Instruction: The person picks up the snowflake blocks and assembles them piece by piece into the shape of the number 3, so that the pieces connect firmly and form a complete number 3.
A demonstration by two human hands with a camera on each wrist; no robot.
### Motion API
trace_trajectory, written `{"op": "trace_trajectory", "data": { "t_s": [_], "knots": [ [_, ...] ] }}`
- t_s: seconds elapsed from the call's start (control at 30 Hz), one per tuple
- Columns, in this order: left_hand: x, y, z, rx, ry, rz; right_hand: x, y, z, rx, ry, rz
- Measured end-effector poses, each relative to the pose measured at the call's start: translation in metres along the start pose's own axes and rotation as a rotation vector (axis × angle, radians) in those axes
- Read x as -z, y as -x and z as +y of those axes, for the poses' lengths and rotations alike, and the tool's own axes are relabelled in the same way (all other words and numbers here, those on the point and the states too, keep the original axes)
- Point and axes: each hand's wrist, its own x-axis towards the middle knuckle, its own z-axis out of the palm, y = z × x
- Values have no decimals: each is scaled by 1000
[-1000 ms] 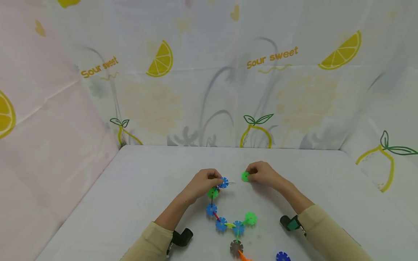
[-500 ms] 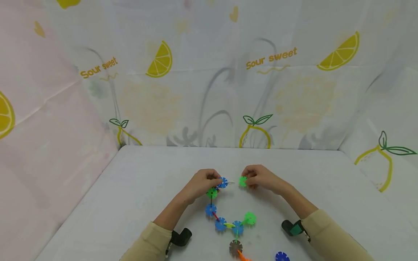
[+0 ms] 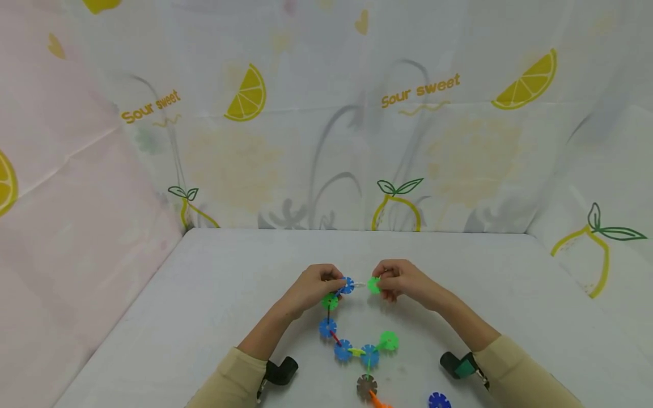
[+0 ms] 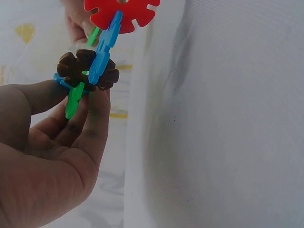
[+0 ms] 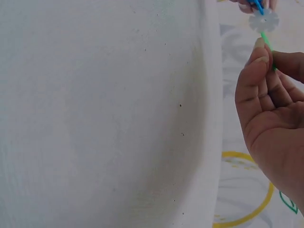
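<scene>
My left hand (image 3: 312, 290) pinches a blue snowflake disc (image 3: 348, 285) at the upper end of a chain of interlocking notched discs. A white disc (image 3: 360, 284) is slotted edge-on into its right side. My right hand (image 3: 405, 283) pinches a green snowflake disc (image 3: 374, 285) between thumb and fingers, right at the white disc's edge. The right wrist view has the green disc (image 5: 266, 42) edge-on, lined up with the white disc (image 5: 264, 20). In the left wrist view, a brown disc (image 4: 76, 69) and a red disc (image 4: 123, 16) of the chain stand nearer the camera.
The chain curves down the white table (image 3: 245, 294) through a blue disc (image 3: 327, 327) to a branch with a light green disc (image 3: 389, 341) and a brown disc below. A loose dark blue disc (image 3: 439, 400) lies at the front edge of view. Printed cloth (image 3: 316, 141) hangs behind.
My right hand has moved left with the green disc, closing the gap to the white disc. My left hand stays nearly still, holding the blue disc.
</scene>
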Motion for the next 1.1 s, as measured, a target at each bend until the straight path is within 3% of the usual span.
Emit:
{"op": "trace_trajectory", "data": {
  "t_s": [0.53, 1.1],
  "knots": [
    [-2, -1, -1, -21, 12, -1, -7, 1, 0, 58, 12, -7],
    [-4, -2, 1, -32, 35, 48, -14, 1, -7, 129, 43, 105]
  ]
}}
